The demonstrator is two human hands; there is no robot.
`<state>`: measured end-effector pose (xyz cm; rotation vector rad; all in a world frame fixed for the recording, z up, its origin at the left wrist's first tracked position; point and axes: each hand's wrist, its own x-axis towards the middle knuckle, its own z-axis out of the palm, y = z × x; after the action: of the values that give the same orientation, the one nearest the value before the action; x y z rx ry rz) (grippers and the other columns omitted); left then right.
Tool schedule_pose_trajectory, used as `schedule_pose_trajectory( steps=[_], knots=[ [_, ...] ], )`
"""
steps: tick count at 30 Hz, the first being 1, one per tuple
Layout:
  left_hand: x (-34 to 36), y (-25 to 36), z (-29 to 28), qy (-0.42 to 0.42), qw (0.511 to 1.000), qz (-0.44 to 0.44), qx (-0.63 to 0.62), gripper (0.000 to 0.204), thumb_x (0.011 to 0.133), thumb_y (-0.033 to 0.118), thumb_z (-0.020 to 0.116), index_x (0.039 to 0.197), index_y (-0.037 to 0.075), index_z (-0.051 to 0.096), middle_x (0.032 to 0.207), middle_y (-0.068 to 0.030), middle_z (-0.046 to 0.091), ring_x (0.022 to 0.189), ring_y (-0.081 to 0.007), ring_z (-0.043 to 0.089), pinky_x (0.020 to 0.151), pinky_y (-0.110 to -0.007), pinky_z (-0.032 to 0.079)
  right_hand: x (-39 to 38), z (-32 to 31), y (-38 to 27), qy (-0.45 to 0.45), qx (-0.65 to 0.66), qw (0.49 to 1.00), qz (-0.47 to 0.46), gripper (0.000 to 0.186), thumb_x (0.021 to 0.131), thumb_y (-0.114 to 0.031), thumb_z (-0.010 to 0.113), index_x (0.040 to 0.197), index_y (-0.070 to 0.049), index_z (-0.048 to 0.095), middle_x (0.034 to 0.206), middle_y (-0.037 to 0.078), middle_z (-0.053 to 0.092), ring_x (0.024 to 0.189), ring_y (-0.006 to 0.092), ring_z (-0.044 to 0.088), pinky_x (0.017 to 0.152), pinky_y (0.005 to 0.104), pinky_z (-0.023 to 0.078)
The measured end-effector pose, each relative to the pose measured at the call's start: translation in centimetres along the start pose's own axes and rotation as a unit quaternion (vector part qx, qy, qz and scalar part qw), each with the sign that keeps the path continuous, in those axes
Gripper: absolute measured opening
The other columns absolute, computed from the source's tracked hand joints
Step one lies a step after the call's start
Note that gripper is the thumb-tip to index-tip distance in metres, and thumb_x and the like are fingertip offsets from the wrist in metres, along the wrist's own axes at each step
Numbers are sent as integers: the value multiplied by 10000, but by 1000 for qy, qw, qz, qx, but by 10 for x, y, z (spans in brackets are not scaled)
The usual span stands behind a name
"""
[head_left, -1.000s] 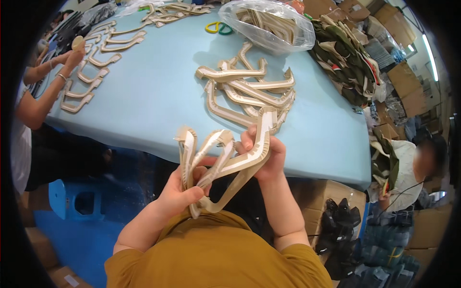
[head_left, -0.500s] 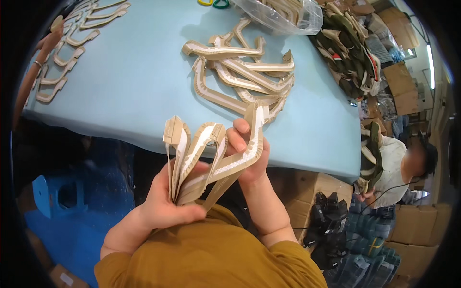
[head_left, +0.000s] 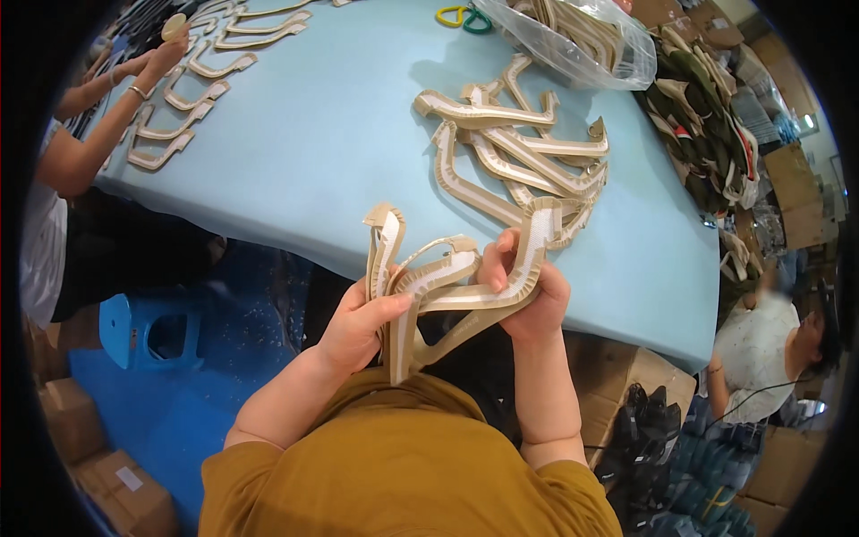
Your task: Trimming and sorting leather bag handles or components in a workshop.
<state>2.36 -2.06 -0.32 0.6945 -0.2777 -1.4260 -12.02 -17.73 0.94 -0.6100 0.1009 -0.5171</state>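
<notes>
In the head view, the left hand (head_left: 362, 322) is mostly closed around a bundle of bent tan fabric strips with white centre bands and notched edges (head_left: 385, 246), its thumb laid across the front and pointing toward the right hand. The bundle's upper ends fan out above the fist, and one end hangs below it. The right hand (head_left: 535, 309) is half closed, its fingers curled around an angled tan strip with a white band (head_left: 540, 237); the fingertips show at the strip's left side. That strip runs between the two hands, with a plain tan length beneath it. Everything held is in front of the body, at the near edge of a table covered in pale blue cloth (head_left: 358, 152).

On the table beyond the right hand lies a loose, overlapping pile of similar strips (head_left: 501, 174). Farther back are a clear plastic bag of strips (head_left: 617, 45) and a pair of yellow and green looped handles (head_left: 463, 18). At the left, more strips lie in a row (head_left: 183, 134), near a co-worker's hand (head_left: 165, 55) holding a round cream-coloured piece (head_left: 174, 27).
</notes>
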Motion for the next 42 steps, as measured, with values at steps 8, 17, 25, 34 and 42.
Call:
schedule_pose_trajectory(
  steps=[8, 17, 25, 34, 42],
  knots=[
    [0, 5, -7, 44, 967, 176, 181, 324, 818, 56, 515, 1135, 6, 469, 842, -99, 580, 789, -196, 572, 767, -351, 464, -17, 5, -9, 9, -222, 975, 24, 336, 756, -101, 399, 1046, 27, 512, 707, 109, 534, 682, 178, 506, 624, 270, 396],
    [13, 9, 7, 15, 997, 64, -41, 333, 860, 278, 592, 1038, -3, 578, 776, -8, 542, 551, -42, 395, 592, -216, 381, -22, 46, 18, 40, -557, 826, 78, 201, 829, -41, 434, 1004, 6, 521, 736, 28, 527, 655, 89, 466, 597, 227, 405],
    [5, 17, 10, 68, 989, 12, 133, 158, 777, 91, 688, 875, 19, 587, 778, -22, 588, 664, -64, 509, 602, -209, 420, -26, 45, 22, 38, -590, 804, 61, 208, 813, -129, 543, 953, 17, 496, 744, 127, 557, 675, 235, 534, 664, 317, 437],
    [-12, 13, 24, 67, 924, 54, 372, 92, 778, 45, 663, 808, 0, 589, 710, -23, 605, 662, -63, 546, 589, -219, 447, -26, 26, 12, -3, -455, 877, 156, 192, 773, -154, 663, 729, 12, 576, 624, -29, 504, 610, 37, 409, 535, 228, 365],
    [-11, 6, 24, -10, 746, 226, 626, 128, 756, 6, 622, 881, -3, 601, 768, -81, 617, 664, -130, 569, 600, -266, 456, -37, 34, 35, 10, -614, 786, -69, 211, 729, -124, 625, 650, 8, 481, 589, 134, 484, 525, 268, 461, 507, 336, 397]
  ],
)
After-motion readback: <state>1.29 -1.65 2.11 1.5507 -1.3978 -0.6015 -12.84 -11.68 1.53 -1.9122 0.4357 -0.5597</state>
